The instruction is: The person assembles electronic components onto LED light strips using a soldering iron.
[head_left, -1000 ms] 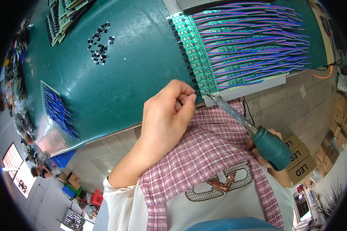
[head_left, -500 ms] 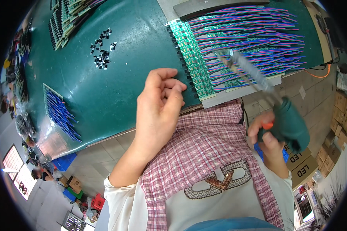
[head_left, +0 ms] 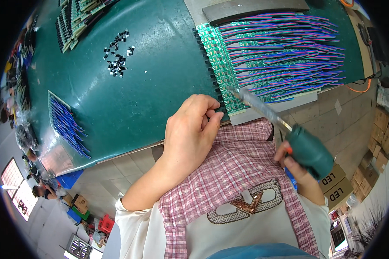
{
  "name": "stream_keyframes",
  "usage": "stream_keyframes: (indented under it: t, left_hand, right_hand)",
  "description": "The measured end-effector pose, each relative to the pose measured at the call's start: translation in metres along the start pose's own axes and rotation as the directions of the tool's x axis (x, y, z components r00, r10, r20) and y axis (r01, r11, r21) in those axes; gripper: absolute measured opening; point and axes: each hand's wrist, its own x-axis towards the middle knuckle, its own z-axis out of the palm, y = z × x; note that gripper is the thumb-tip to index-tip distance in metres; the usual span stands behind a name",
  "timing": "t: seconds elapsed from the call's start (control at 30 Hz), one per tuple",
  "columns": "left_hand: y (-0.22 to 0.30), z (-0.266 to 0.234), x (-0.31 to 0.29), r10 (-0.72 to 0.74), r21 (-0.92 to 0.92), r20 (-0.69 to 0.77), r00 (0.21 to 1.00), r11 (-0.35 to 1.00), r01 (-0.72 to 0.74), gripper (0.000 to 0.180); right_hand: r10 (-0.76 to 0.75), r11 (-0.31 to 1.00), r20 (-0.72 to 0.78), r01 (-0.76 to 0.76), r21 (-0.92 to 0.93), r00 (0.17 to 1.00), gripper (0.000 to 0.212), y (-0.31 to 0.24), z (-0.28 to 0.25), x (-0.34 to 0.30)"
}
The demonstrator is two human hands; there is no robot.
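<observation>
A panel of green circuit boards [head_left: 222,64] lies at the table's right part, with blue, red and black wires [head_left: 294,54] spreading right from it. Black connectors [head_left: 208,60] line its left edge. My left hand [head_left: 190,129] is closed in a pinch beside the panel's near left corner; whatever its fingertips hold is hidden. My right hand [head_left: 297,169] grips a green soldering gun [head_left: 309,149] with an orange trigger. Its long metal tip reaches up and left to the near end of the panel, close to my left fingers. Slight blur hides whether the tip touches.
Loose black connectors [head_left: 117,64] lie scattered on the green table mat [head_left: 160,47]. A wired board [head_left: 65,123] sits at the left, stacked boards [head_left: 75,21] at the far left. A dark bar [head_left: 255,9] lies behind the wires. Cardboard boxes [head_left: 338,185] stand on the floor, right.
My left hand has moved right and nearer, to the panel's near corner. The soldering gun has come down and left, its tip from above the wires to the board's near end.
</observation>
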Motion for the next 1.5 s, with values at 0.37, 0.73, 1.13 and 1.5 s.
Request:
stream_keyframes:
  t: [0.37,0.73,1.13,1.5]
  left_hand:
    - [-0.001,0.004,-0.001,0.046,0.083,-0.007,0.999,0.996,-0.046,0.012]
    - [-0.001,0.006,0.0,0.031,0.09,-0.023,0.999,0.996,-0.029,0.012]
    - [-0.001,0.005,0.001,0.02,0.075,-0.022,1.0,0.997,-0.018,0.012]
    - [-0.007,-0.009,0.011,-0.152,-0.165,-0.028,0.988,0.976,0.145,0.015]
  right_hand:
    - [-0.083,0.671,0.111,0.137,-0.728,0.99,0.032,0.014,-0.019,-0.027]
    - [-0.105,0.742,0.089,0.138,-0.656,0.99,0.034,0.023,-0.016,-0.025]
    - [0.127,0.887,-0.086,-0.152,-0.436,0.988,0.015,0.003,-0.006,-0.019]
    - [-0.055,0.998,-0.1,0.053,-0.024,0.994,0.038,0.006,0.004,-0.009]
